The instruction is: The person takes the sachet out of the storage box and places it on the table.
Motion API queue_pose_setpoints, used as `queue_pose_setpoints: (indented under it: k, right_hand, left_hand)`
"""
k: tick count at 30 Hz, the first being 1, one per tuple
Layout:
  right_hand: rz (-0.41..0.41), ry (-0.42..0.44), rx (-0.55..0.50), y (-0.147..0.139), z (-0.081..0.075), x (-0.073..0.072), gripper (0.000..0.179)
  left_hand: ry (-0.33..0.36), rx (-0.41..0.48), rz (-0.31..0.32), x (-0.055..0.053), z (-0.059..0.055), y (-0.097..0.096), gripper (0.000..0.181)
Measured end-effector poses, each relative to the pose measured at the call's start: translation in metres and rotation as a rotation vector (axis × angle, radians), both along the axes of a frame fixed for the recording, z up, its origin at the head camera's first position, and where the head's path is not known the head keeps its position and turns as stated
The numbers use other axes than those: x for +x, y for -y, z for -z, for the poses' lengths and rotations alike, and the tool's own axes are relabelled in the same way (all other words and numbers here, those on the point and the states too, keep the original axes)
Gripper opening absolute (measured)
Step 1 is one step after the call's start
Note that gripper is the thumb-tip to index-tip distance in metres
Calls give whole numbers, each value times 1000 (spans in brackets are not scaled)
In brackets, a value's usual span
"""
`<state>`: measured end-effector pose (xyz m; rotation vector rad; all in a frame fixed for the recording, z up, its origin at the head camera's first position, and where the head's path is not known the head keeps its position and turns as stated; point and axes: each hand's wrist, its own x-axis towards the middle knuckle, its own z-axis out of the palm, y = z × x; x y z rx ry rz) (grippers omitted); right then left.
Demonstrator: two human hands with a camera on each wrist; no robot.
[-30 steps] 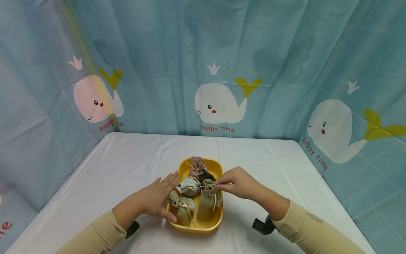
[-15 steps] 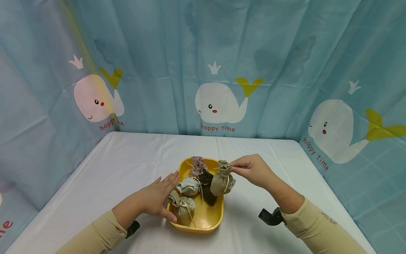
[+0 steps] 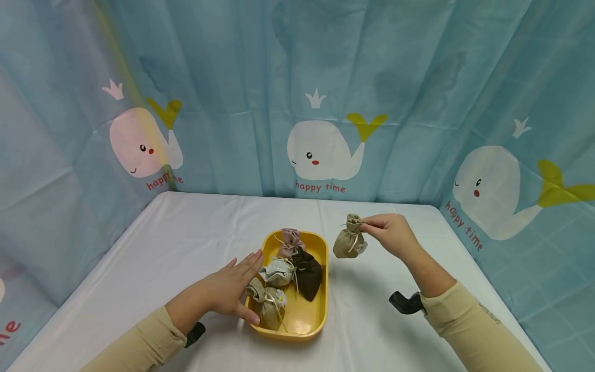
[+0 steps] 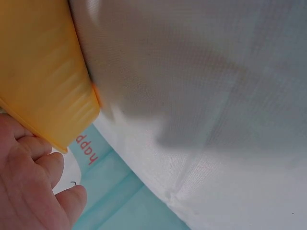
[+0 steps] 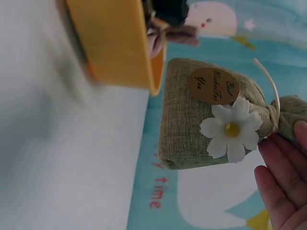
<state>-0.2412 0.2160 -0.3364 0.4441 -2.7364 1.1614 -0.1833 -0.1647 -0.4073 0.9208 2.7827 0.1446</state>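
An olive-green drawstring pouch hangs above the table right of the yellow tray. My right hand pinches it by its tied neck. In the right wrist view, the pouch bears a white daisy and a round brown label. My left hand, fingers straight, rests against the tray's left rim. Inside the tray lie a pink pouch, a dark brown pouch, a pale grey pouch and a beige pouch with a daisy.
A white cloth covers the table. Behind it and along both sides hangs a blue curtain printed with whales. Black wrist camera mounts stick out near the sleeves.
My right hand has lifted the olive-green pouch out of the tray and carried it right and away from me. The dark brown pouch is now uncovered. My left hand stays put.
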Motion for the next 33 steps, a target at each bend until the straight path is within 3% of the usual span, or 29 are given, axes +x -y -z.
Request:
queue_pose_setpoints:
  k: [10, 20, 33]
  right_hand:
    - [115, 13, 83, -21, 30, -27, 25]
    - [170, 31, 83, -30, 65, -42, 25]
    - [186, 63, 90, -29, 74, -41, 24]
  left_hand:
    - [10, 5, 0, 0, -2, -1, 129]
    - [3, 6, -2, 0, -2, -1, 129]
    - [5, 5, 0, 0, -2, 0, 128]
